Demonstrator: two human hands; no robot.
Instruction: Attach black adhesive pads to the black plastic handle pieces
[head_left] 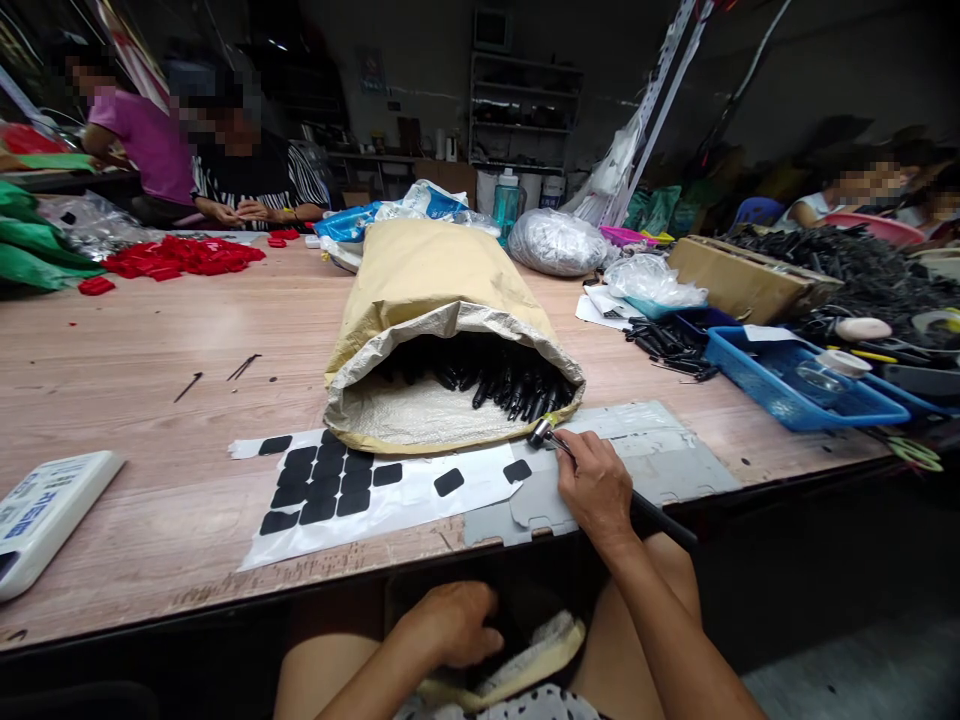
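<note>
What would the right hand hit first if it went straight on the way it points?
Probably the sack, at the right of its open mouth. The right hand points there, its tool leading; depth is unclear, so the tool may touch it already.

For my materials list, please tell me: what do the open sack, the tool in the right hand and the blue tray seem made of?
Open sack: probably matte tan paper, perhaps plastic-backed, given its creases and whitish, crinkled lining. Tool: apparently polished metal head, by its shine; the dull black handle may be rubber or plastic. Blue tray: likely moulded plastic, judging by its slight sheen.
</note>
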